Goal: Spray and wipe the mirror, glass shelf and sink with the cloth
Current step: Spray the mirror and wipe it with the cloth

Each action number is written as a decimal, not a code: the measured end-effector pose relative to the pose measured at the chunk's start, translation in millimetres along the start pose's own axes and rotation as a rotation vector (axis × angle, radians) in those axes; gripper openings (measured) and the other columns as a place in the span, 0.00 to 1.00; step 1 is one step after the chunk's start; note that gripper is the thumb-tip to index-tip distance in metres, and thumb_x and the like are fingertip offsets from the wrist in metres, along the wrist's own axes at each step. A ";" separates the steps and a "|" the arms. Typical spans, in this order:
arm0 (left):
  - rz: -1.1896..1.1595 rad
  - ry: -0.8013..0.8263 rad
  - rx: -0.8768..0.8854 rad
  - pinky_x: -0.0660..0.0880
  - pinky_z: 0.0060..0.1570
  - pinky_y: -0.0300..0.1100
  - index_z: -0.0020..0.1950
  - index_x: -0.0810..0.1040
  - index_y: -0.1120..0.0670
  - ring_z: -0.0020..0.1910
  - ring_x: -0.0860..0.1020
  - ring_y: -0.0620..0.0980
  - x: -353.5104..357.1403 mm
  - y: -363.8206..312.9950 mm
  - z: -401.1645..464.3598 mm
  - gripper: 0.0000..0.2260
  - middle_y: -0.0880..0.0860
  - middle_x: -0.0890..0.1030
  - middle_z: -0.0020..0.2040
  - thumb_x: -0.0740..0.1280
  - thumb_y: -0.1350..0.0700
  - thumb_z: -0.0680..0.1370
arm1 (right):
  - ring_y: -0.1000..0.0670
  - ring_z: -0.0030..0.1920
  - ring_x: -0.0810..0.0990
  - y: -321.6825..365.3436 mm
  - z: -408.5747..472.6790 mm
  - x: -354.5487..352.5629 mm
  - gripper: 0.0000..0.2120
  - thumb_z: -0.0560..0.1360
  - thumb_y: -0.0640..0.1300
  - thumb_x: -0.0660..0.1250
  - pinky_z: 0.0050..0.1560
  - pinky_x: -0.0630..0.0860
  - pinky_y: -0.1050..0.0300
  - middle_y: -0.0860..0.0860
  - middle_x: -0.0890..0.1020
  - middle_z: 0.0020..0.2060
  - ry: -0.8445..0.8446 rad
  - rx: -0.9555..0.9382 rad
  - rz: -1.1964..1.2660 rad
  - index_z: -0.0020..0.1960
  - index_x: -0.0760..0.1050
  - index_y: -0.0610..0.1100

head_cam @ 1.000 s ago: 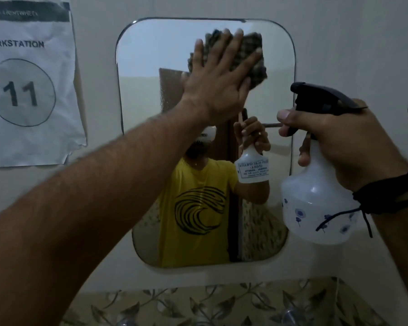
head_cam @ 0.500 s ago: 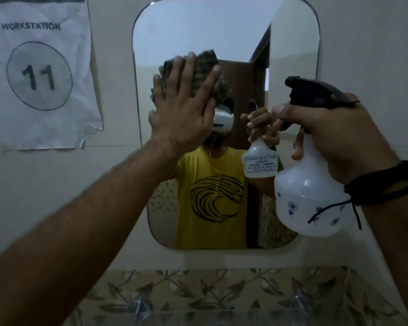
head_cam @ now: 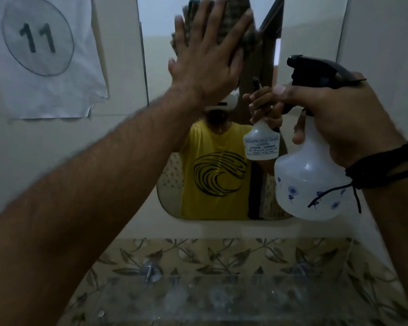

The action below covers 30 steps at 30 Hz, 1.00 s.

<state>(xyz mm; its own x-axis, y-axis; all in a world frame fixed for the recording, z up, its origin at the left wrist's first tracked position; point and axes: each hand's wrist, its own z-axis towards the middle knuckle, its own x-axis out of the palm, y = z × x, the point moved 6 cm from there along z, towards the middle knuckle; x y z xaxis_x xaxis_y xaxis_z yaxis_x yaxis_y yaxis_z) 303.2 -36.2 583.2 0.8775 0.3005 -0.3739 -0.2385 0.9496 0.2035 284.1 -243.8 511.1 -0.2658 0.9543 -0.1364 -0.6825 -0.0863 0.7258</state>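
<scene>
Left hand: we pressed it flat, fingers straight, on the cloth against the upper mirror. Right hand: we gripped the spray bottle before the mirror's right edge. Glass shelf: below, smeared. Paper sign: wall, left.

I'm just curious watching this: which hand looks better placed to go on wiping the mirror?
Left, probably: the left hand presses the cloth flat against the mirror, while the right hand grips the spray bottle.
</scene>
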 end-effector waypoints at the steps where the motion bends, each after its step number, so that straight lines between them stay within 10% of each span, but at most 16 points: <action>1: -0.008 0.003 -0.022 0.43 0.78 0.66 0.83 0.53 0.40 0.82 0.49 0.61 -0.5 -0.6 1.2 0.28 0.56 0.52 0.84 0.48 0.38 0.82 | 0.60 0.23 0.77 -3.7 -2.1 2.8 0.09 0.80 0.42 0.72 0.24 0.73 0.65 0.52 0.84 0.31 0.004 0.011 0.009 0.41 0.82 0.50; 6: -0.021 0.032 -0.088 0.59 0.72 0.58 0.79 0.63 0.43 0.76 0.63 0.59 1.3 -6.5 -18.3 0.26 0.54 0.65 0.78 0.49 0.38 0.82 | 0.54 0.23 0.77 -31.2 -7.6 13.9 0.04 0.79 0.44 0.73 0.28 0.74 0.68 0.50 0.85 0.35 0.016 0.082 0.009 0.46 0.83 0.49; 15: 0.099 0.086 0.083 0.43 0.78 0.64 0.83 0.53 0.40 0.83 0.50 0.60 33.3 -23.5 -105.0 0.27 0.57 0.53 0.84 0.46 0.39 0.84 | 0.54 0.25 0.76 -71.1 -27.2 38.1 0.06 0.78 0.45 0.73 0.26 0.73 0.60 0.34 0.85 0.51 0.041 0.142 -0.018 0.51 0.84 0.43; 23: 0.203 -0.043 0.198 0.58 0.74 0.70 0.81 0.62 0.43 0.79 0.64 0.62 64.3 -18.0 -187.0 0.28 0.59 0.65 0.80 0.63 0.57 0.81 | 0.44 0.31 0.78 -95.7 -50.3 59.7 0.17 0.75 0.48 0.75 0.26 0.73 0.59 0.35 0.85 0.50 0.046 0.212 0.015 0.57 0.83 0.36; 30: 0.179 -0.058 0.270 0.65 0.71 0.69 0.79 0.69 0.46 0.76 0.69 0.61 69.8 -6.2 -234.5 0.22 0.59 0.70 0.77 0.54 0.59 0.86 | 0.33 0.37 0.79 -111.0 -82.2 78.3 0.10 0.74 0.47 0.75 0.25 0.73 0.57 0.36 0.86 0.49 0.085 0.272 0.035 0.52 0.85 0.43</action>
<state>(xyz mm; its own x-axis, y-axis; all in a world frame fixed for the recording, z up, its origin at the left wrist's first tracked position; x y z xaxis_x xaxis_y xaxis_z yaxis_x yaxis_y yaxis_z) 268.4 -0.1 343.6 0.8558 0.4471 -0.2602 -0.2784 0.8220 0.4968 283.1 -183.0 364.4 -0.3502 0.9237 -0.1557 -0.4669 -0.0281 0.8839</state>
